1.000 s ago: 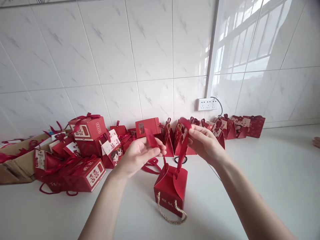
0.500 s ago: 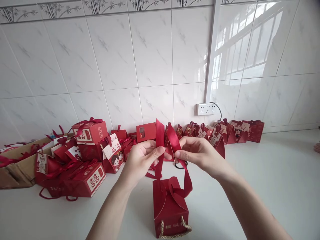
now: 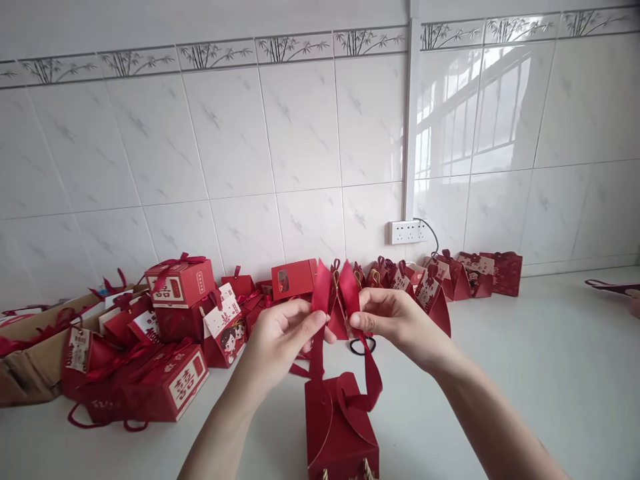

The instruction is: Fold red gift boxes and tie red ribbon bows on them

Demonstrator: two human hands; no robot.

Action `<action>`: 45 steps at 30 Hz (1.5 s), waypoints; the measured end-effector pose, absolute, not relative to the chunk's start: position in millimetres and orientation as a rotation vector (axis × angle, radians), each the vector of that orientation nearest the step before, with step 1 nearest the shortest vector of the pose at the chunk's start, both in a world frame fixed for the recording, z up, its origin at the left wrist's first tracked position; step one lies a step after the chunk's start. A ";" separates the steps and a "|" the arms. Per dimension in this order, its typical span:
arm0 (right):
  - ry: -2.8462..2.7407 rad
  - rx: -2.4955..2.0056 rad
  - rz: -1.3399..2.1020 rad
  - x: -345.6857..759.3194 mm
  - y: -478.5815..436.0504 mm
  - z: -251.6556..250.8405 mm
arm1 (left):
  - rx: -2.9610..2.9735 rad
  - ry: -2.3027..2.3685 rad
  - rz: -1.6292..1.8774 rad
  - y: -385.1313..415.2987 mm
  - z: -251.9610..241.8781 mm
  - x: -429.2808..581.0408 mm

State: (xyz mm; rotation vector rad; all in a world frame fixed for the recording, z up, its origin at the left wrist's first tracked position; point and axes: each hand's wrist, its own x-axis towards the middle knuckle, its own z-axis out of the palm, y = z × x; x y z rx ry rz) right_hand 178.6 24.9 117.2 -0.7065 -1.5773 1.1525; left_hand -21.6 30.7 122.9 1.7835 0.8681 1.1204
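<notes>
A small red gift box (image 3: 340, 433) with curved top flaps stands on the white counter (image 3: 525, 373) at the bottom centre. A red ribbon (image 3: 373, 377) runs up from its top to both my hands. My left hand (image 3: 280, 337) pinches one ribbon end, folded into an upright loop (image 3: 321, 293). My right hand (image 3: 395, 320) pinches the other end, also looped (image 3: 349, 290). The two loops stand side by side above the box, nearly touching.
A pile of red gift boxes (image 3: 175, 333) and a cardboard carton (image 3: 30, 353) fill the left. A row of small red bags (image 3: 450, 277) lines the tiled wall below a socket strip (image 3: 407, 232). A black ring (image 3: 363, 347) lies behind the box. Another person's hand (image 3: 634, 303) shows at the right edge.
The camera tilted up, so the box sits lower in view. My hands came together and each ribbon end is now folded into an upright loop.
</notes>
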 end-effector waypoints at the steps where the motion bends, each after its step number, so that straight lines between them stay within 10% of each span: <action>1: -1.545 -0.672 1.155 177.4 24.8 117.6 | 1.747 0.849 1.199 30.0 123.2 -21.5; 24: -1.394 -0.236 1.311 143.3 7.7 122.2 | 1.426 0.635 1.363 7.6 117.3 5.6; 45: -1.518 -0.670 0.774 151.9 -3.4 124.5 | 1.475 0.742 1.220 12.6 124.6 -5.1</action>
